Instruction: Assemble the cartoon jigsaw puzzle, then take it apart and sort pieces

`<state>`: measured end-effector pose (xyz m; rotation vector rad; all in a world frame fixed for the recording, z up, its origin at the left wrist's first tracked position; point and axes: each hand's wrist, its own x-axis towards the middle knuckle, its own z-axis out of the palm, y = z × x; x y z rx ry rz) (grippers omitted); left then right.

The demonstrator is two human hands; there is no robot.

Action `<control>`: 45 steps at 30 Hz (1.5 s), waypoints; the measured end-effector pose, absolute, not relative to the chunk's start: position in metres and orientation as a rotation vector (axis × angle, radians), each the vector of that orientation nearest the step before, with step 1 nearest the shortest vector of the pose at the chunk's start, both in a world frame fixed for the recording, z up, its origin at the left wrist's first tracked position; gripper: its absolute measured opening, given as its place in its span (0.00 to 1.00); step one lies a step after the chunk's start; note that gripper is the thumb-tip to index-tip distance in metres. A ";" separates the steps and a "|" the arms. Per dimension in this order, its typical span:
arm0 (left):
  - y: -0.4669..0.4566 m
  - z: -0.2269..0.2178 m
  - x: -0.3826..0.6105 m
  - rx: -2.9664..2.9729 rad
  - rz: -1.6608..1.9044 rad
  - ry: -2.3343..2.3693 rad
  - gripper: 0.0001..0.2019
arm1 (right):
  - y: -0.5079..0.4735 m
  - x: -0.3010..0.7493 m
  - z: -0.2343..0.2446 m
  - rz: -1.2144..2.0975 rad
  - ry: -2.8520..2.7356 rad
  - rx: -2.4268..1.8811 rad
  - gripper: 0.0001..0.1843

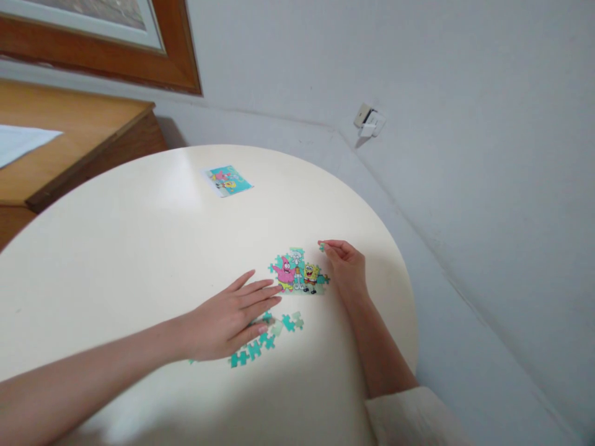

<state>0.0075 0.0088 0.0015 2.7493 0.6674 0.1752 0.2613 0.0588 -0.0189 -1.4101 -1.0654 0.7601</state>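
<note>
A partly joined jigsaw puzzle (297, 275) lies on the white table, showing a pink starfish, a pale squid-like figure and a yellow square cartoon character. My right hand (346, 266) pinches a small green puzzle piece (321, 247) between thumb and fingertips, just beyond the puzzle's upper right edge. With fingers spread, my left hand (227, 319) reaches flat over the table, its fingertips at the puzzle's left side. Below and partly under that hand lie several loose green puzzle pieces (253, 350); some of them are hidden by it.
A small picture card (229, 181) with the same cartoon characters lies farther back on the round table (116, 248). To the left stands a wooden cabinet (93, 111) with a paper sheet (23, 142). A plugged-in adapter (372, 124) sticks out from the wall.
</note>
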 end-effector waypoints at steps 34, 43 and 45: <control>0.008 0.001 0.009 2.734 0.233 0.663 0.23 | 0.074 0.255 -0.019 0.704 -1.448 -1.736 0.08; 0.008 0.000 0.008 2.750 0.234 0.666 0.23 | 0.072 0.250 -0.017 0.584 -1.519 -1.818 0.08; 0.007 -0.001 0.008 2.746 0.236 0.668 0.23 | 0.072 0.249 -0.017 0.553 -1.525 -1.837 0.08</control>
